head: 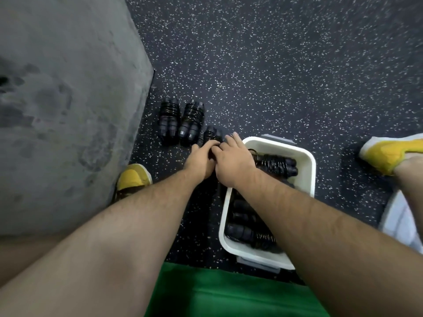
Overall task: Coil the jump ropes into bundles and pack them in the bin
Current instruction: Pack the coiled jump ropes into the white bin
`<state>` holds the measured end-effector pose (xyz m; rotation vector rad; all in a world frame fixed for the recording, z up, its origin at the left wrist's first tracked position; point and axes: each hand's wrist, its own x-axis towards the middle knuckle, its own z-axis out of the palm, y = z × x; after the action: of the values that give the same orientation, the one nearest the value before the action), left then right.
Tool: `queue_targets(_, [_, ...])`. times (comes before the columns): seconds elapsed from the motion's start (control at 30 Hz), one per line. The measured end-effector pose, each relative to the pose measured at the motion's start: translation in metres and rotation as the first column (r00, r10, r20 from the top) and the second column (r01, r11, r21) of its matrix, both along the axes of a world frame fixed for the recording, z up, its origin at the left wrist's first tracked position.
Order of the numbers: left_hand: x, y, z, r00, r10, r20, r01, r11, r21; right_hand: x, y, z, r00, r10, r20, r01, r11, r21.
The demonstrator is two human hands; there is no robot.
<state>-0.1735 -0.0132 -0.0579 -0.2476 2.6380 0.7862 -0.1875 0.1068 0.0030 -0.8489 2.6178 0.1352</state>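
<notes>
Unravelling is the likely risk: the left hand curls round a black coiled jump rope bundle on the speckled rubber floor, just beside the white plastic bin, while the right hand lies over it, grip hidden. A loose lift could let the wraps spring apart.

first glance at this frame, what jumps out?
The left hand and right hand meet at centre on a black jump rope bundle, just left of the white bin, which already holds packed bundles. Two more coiled bundles lie side by side on the speckled floor to the upper left. Yellow shoes flank the scene.
</notes>
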Motion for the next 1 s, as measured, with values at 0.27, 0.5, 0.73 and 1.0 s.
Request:
queue_targets(0.27, [-0.003,-0.022,0.094,0.975,0.002,-0.222,0.017,0.996,0.084,0.000,0.026,0.046,0.986,-0.061,-0.152,0.016,0.959,-0.282])
queue_targets(0.5, [-0.004,0.011,0.159,0.955,-0.246,-0.167,0.275,0.946,0.174,0.011,0.085,0.077,0.944,-0.135,-0.301,0.031,0.945,-0.325])
queue_targets(0.73, [0.006,0.074,0.131,0.876,-0.395,-0.278,0.414,0.910,0.010,0.030,0.140,0.057,0.963,-0.196,-0.185,0.157,0.966,-0.206])
queue_targets(1.0, [0.020,0.103,0.093,0.811,-0.544,-0.217,0.533,0.839,-0.111,0.031,0.156,0.028,0.951,-0.308,-0.025,0.292,0.923,-0.252])
